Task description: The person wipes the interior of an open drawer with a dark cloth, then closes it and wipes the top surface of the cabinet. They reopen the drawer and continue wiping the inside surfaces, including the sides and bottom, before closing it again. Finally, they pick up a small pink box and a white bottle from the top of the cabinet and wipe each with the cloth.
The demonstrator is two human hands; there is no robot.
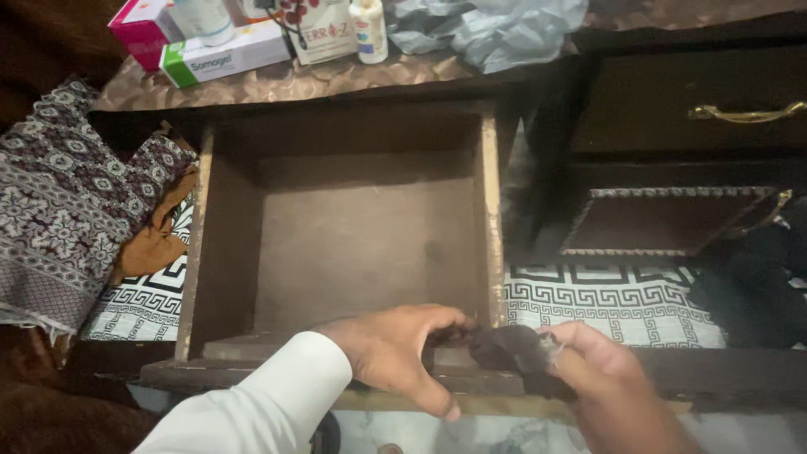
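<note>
A dark wooden chest of drawers [672, 92] fills the view, its top covered with a shiny patterned sheet, with a black-and-white key-pattern mat [605, 307] showing below the pulled-out drawer. At the far left, a grey patterned cloth [59, 202] hangs over the furniture, with a brown fabric piece [155, 244] just beside it. On the far top sit a pink box [139, 25], a green-and-white carton [223, 55], a white container [204, 18], a small white bottle [368, 29] and crumpled grey plastic [492, 29].

The open drawer [492, 210] stands in the middle, its brown bottom bare. The left hand [395, 349], in a white sleeve, is curled over the drawer's near front edge, fingers bent down on the wood. Just to its right, the right hand [609, 382] pinches a dark rag [517, 353] against the same near edge, at the drawer's right corner; the rag touches the left hand's fingertips. Further right, a closed drawer with a brass handle [744, 112] sits above another dark drawer front with beaded trim [664, 220].
</note>
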